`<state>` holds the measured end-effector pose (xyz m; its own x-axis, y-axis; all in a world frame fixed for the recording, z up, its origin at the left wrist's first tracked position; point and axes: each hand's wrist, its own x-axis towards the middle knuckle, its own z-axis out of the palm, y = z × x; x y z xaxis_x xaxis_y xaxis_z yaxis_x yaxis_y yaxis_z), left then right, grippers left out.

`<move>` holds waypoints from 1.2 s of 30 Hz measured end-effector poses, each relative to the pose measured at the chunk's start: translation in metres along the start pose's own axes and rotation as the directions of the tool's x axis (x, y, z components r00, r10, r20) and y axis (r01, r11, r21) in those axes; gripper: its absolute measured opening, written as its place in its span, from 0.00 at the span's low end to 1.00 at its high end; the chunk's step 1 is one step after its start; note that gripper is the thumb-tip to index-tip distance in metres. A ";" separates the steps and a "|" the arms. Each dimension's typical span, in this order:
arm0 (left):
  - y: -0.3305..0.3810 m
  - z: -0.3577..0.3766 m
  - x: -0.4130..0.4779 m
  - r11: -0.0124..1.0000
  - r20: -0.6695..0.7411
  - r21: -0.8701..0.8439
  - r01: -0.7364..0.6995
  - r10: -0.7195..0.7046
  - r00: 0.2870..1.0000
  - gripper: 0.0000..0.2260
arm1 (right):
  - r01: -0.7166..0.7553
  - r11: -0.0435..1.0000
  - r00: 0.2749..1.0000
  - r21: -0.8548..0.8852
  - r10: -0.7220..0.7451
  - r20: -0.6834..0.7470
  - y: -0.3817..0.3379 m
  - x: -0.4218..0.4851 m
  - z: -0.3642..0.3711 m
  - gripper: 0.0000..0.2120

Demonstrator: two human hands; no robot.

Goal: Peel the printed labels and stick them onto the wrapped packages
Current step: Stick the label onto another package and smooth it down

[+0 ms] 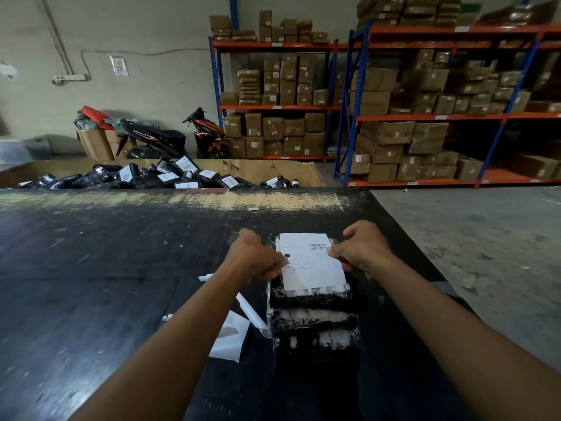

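A single head-worn wide-angle camera looks forward and down, close over the black table (121,268), toward shelving (425,117) beyond.

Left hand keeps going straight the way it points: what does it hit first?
The printed label that the left hand pinches, over the top wrapped package; beyond, likely the right hand, depth unclear.

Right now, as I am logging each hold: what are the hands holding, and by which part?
The printed label: the left hand pinches its left edge and the right hand its right edge, over the top wrapped package.
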<state>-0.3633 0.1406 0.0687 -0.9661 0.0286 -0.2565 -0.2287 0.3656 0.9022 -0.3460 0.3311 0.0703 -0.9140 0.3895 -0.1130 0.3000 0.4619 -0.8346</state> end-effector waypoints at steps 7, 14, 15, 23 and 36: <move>0.002 -0.002 -0.007 1.000 0.060 -0.018 -0.004 0.005 0.998 0.35 | -0.039 0.995 0.994 0.093 0.029 0.103 0.002 -0.012 -0.008 0.23; 0.005 0.001 -0.020 0.992 0.123 0.097 -0.075 0.063 0.990 0.34 | -0.108 0.979 0.967 0.175 0.062 0.246 0.000 -0.023 -0.017 0.26; 0.005 0.001 -0.019 0.993 0.119 0.092 -0.076 0.065 0.991 0.34 | -0.110 0.980 0.965 0.165 0.066 0.256 -0.002 -0.023 -0.017 0.26; 0.010 -0.006 -0.011 0.995 0.213 0.007 0.095 -0.094 0.973 0.08 | -0.187 0.964 0.946 0.187 0.126 0.298 -0.006 -0.023 -0.019 0.16; 0.013 0.007 -0.014 0.927 0.132 0.373 -0.035 -0.016 0.991 0.32 | -0.008 0.990 0.976 -0.139 0.038 0.215 -0.007 -0.027 -0.013 0.15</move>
<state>-0.3522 0.1517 0.0815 -0.9380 0.1455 -0.3146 -0.1338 0.6853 0.7159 -0.3195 0.3279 0.0865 -0.9392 0.2262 -0.2583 0.3426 0.5652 -0.7505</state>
